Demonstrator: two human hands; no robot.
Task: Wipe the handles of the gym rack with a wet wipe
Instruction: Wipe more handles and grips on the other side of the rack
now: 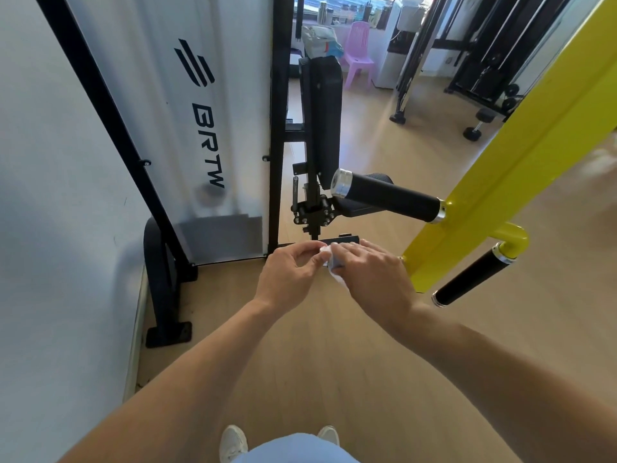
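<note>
A yellow rack arm [494,182] runs diagonally on the right and carries two black handles with silver ends. The upper handle [390,195] points left at mid-height. The lower handle [470,279] slants down to the left. In front of me, below the upper handle, both hands meet on a small white wet wipe [329,259]. My left hand [290,275] pinches its left edge with fingertips. My right hand [370,272] covers and grips the rest, so most of the wipe is hidden. Neither hand touches a handle.
A black machine frame with a white BRTW shield [200,121] stands at the left against the wall. A black padded seat and backrest [322,121] stand behind the hands. Farther back are a pink plastic chair [359,55], dumbbells [480,121] and other black racks on the wooden floor.
</note>
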